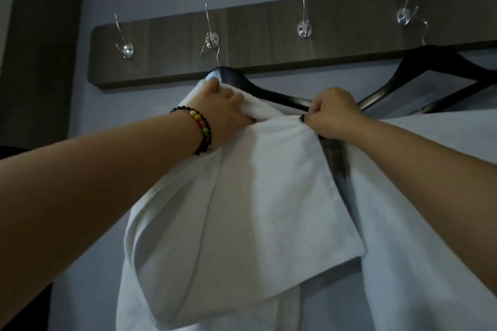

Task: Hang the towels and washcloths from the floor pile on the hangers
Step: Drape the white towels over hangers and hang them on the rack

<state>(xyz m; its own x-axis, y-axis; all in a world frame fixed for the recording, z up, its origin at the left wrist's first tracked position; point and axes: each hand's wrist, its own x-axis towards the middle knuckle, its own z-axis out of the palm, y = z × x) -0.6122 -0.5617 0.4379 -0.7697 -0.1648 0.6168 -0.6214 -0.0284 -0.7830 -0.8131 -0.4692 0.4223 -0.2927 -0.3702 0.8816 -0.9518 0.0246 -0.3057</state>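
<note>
A white towel (242,196) drapes over a dark wooden hanger (271,93) that hangs from the second hook of a wall rack. My left hand (226,107), with a beaded bracelet on the wrist, grips a bunched fold of the towel at the hanger's top left. My right hand (336,113) pinches the towel's upper edge against the hanger's right arm. A second white towel (430,223) hangs on another dark hanger (419,72) at the right.
A dark wooden rack board (255,43) on the grey wall carries several chrome hooks (304,28). The leftmost hook (126,48) and the third one hold nothing. A dark door frame (40,48) runs down the left side.
</note>
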